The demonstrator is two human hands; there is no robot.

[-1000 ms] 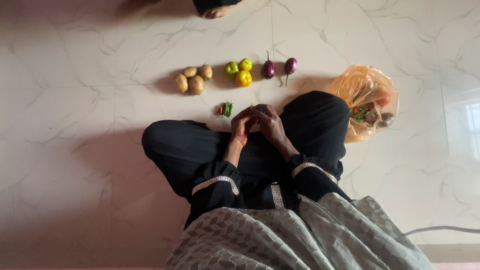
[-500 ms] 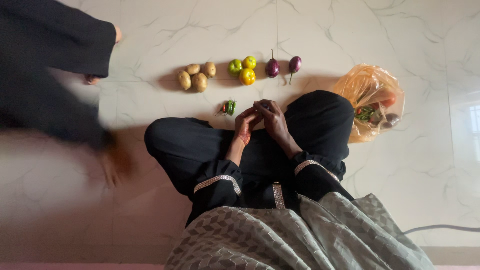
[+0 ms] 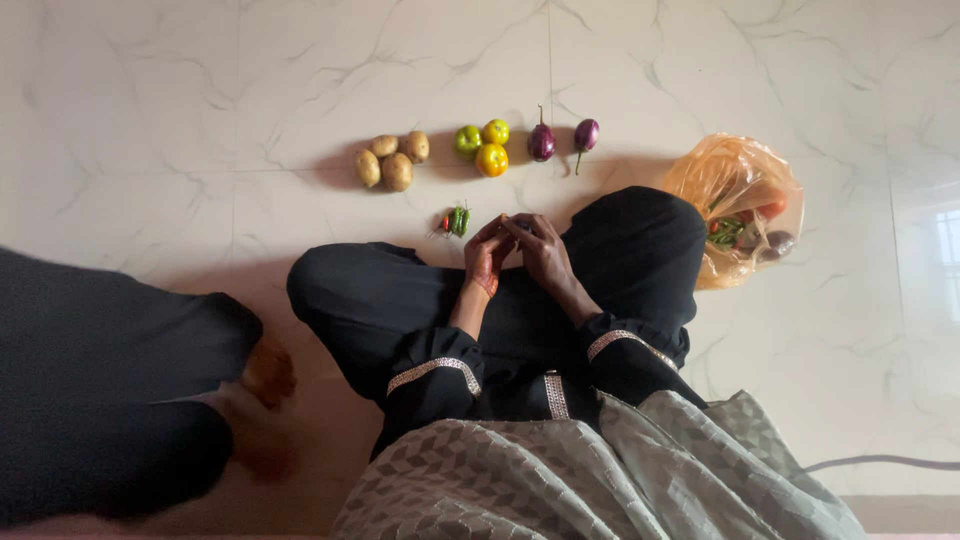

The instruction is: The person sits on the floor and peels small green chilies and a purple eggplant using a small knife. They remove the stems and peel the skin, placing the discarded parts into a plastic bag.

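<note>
I sit cross-legged in black clothes on a pale marble floor. My left hand and my right hand meet above my knees, their fingertips pinched on one small item that is too small to identify. Just left of my hands lies a little pile of green and red chilies. Farther out, laid in a row, are several potatoes, three green and yellow tomatoes and two small purple eggplants.
An orange plastic bag holding more vegetables sits by my right knee. Another person in black stands close at the lower left, a bare foot near my left knee. A thin cable runs along the floor at the lower right.
The other person has walked from the far side of the floor, past the left, down to the lower left beside me. My hands stay together on the small item.
</note>
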